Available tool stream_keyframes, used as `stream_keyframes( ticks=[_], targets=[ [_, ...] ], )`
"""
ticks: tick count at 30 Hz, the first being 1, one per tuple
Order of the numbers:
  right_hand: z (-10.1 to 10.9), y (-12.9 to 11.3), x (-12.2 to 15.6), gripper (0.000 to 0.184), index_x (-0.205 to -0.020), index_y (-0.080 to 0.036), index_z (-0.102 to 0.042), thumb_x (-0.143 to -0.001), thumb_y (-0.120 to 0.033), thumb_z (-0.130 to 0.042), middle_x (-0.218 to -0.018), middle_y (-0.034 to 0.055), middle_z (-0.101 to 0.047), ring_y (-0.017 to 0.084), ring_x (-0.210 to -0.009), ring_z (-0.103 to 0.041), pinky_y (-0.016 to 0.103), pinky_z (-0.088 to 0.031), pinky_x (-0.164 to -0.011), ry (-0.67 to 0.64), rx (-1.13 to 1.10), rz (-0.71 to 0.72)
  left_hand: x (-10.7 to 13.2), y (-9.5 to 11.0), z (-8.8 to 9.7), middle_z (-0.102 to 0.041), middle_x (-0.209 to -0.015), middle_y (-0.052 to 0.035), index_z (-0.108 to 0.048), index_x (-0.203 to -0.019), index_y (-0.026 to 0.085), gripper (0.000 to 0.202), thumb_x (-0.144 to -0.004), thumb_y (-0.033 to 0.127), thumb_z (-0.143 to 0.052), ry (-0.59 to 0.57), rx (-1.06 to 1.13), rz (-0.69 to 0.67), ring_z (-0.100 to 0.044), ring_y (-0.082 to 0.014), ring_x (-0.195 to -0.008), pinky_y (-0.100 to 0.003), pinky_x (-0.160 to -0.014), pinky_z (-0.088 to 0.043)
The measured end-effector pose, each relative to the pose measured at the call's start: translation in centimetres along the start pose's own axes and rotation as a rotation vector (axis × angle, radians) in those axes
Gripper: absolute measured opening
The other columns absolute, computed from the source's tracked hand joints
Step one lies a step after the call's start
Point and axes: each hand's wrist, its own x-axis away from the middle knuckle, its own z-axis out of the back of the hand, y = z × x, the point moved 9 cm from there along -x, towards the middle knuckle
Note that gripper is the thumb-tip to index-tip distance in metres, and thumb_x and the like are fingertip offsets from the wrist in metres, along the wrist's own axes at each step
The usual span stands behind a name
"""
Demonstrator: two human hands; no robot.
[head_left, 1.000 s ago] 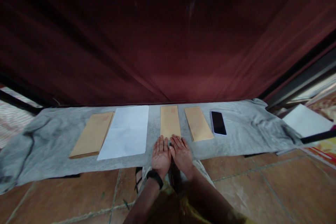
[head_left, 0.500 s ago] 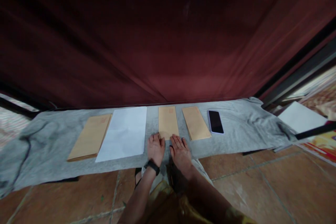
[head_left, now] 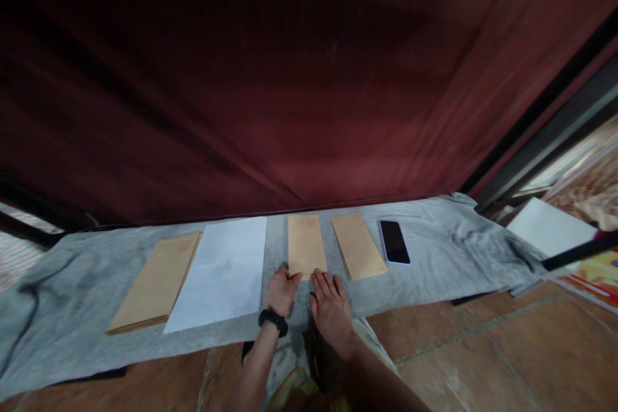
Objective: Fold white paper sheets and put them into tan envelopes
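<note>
A brown paper envelope (head_left: 307, 241) with a small reddish print near its far end lies in front of me. My left hand (head_left: 281, 291), with a black band on the wrist, has its fingers curled and its thumb on the envelope's near left corner; it appears to pinch that corner, though the fingertips are partly hidden. At the near right corner, my right hand (head_left: 332, 309) rests flat with fingers outstretched, touching the near edge. Right of it lies a smaller stack of brown envelopes (head_left: 358, 246). White paper sheets (head_left: 219, 270) are on the left, beside a thicker envelope stack (head_left: 152, 283).
A dark-screened phone (head_left: 394, 242) lies to the right on the grey cloth (head_left: 449, 251). Behind the cloth hangs a dark red curtain (head_left: 309, 109). A white box-like item (head_left: 550, 226) stands at far right beside a dark metal frame. Brown floor tiles (head_left: 458, 347) show below.
My view has tilted up, so everything sits lower in the picture. The left hand's fingers have curled in at the envelope's corner from lying flat. My right hand remains flat.
</note>
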Motion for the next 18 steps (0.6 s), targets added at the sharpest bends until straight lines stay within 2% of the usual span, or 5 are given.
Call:
stream_keyframes(
  ticks=[4, 9, 12, 14, 18],
  targets=[
    [0.3, 0.1, 0.0, 0.047, -0.146, -0.021, -0.051, -0.100, -0.030, -0.048, -0.147, 0.0079, -0.055, 0.023, -0.137, -0.050, 0.047, -0.029, -0.120, 0.063, -0.057, -0.008, -0.1, 0.1, -0.2, -0.054, -0.053, 0.0029, -0.051, -0.060, 0.023, 0.031, -0.072, 0.045, -0.069, -0.007, 0.289, -0.046, -0.055, -0.0172, -0.057, -0.028, -0.057, -0.035],
    [1.1, 0.4, -1.3, 0.042, -0.139, -0.020, -0.057, -0.098, -0.025, -0.052, -0.141, 0.0091, -0.061, 0.023, -0.127, -0.059, 0.042, -0.040, -0.114, 0.084, -0.043, -0.062, 1.0, 1.9, -1.4, -0.056, -0.058, 0.0033, -0.060, -0.070, 0.019, 0.039, -0.060, 0.054, -0.073, -0.118, 0.728, -0.053, -0.048, -0.0136, -0.054, -0.027, -0.054, -0.036],
    [1.7, 1.3, -2.6, 0.036, -0.129, -0.021, -0.064, -0.097, -0.018, -0.049, -0.128, 0.0111, -0.069, 0.023, -0.105, -0.071, 0.035, -0.054, -0.094, 0.044, -0.024, -0.157, 1.9, 4.4, -1.3, -0.063, -0.067, 0.0000, -0.064, -0.080, 0.019, 0.038, -0.064, 0.054, -0.070, -0.147, 0.735, -0.111, -0.053, -0.0157, -0.059, -0.028, -0.056, -0.040],
    [2.2, 1.9, -3.1, 0.038, -0.123, -0.022, -0.067, -0.096, -0.011, -0.042, -0.119, 0.0118, -0.073, 0.022, -0.091, -0.074, 0.031, -0.056, -0.079, 0.034, -0.075, -0.207, 2.4, 6.3, -0.6, -0.064, -0.069, -0.0007, -0.063, -0.078, 0.021, 0.034, -0.070, 0.054, -0.067, -0.109, 0.654, -0.177, -0.055, -0.0176, -0.063, -0.029, -0.059, -0.042],
    [2.9, 4.1, -3.4, 0.035, -0.107, -0.019, -0.072, -0.095, -0.016, -0.039, -0.095, 0.0134, -0.077, 0.024, -0.080, -0.075, 0.030, -0.055, -0.069, 0.099, -0.424, -0.338, 3.7, 9.0, 0.4, -0.062, -0.070, -0.0009, -0.058, -0.074, 0.022, 0.040, -0.079, 0.062, -0.061, -0.057, 0.588, -0.284, -0.059, -0.0190, -0.070, -0.031, -0.067, -0.046]
  ],
)
